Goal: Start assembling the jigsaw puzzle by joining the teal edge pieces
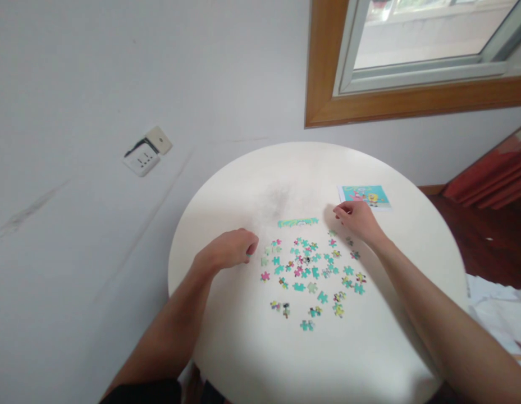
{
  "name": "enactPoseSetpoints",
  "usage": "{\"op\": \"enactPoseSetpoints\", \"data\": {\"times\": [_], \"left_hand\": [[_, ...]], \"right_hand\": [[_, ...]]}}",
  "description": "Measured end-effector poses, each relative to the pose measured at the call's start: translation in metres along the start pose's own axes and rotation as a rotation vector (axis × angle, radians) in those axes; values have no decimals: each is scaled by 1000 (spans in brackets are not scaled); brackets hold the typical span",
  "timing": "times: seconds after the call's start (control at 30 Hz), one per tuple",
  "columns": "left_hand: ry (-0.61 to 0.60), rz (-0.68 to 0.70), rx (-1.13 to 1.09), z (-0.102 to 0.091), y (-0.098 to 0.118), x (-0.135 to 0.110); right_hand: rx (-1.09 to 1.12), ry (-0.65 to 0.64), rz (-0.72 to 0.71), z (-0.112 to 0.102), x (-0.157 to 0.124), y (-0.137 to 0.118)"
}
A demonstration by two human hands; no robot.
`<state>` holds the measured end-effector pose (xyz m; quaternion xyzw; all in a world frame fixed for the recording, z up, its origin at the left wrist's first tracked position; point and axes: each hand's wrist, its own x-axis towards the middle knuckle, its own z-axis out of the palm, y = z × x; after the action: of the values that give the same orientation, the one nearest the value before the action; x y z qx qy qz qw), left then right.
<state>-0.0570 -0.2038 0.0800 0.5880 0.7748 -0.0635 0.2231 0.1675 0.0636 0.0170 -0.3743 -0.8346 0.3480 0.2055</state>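
My left hand [233, 248] is closed in a pinch left of the loose jigsaw pieces, with a bit of teal puzzle piece [248, 256] showing at its fingertips. My right hand [356, 217] has its fingers pinched together just in front of the picture card [373, 196], covering its lower edge. Whatever those fingers may hold is too small to make out. Between the hands lies a joined strip of puzzle pieces [298, 222], teal and yellow. Many loose jigsaw pieces [315, 272] in teal, pink, yellow and pale green are spread below the strip.
Everything lies on a round white table [243, 342] pushed near a pale wall. A wall socket [142, 159] is at the left, and a wood-framed window [328, 104] is at the upper right. A red curtain [496, 163] and white papers or cloth [496, 308] are beyond the table's right side.
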Motion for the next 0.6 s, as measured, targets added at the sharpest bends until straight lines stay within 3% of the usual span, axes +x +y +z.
{"op": "enactPoseSetpoints", "data": {"times": [0.17, 0.27, 0.37, 0.47, 0.6], "left_hand": [[-26, 155, -214, -3, -11, 6], [172, 237, -412, -3, -4, 19], [506, 180, -738, 5, 17, 36], [521, 121, -1107, 17, 39, 48], [534, 51, -1340, 28, 52, 54]], "right_hand": [[15, 7, -20, -1, 0, -2], [67, 5, -45, -1, 0, -5], [199, -46, -83, 5, -6, -13], [345, -161, -117, 16, -19, -30], [541, -300, -165, 33, -40, -54]]}}
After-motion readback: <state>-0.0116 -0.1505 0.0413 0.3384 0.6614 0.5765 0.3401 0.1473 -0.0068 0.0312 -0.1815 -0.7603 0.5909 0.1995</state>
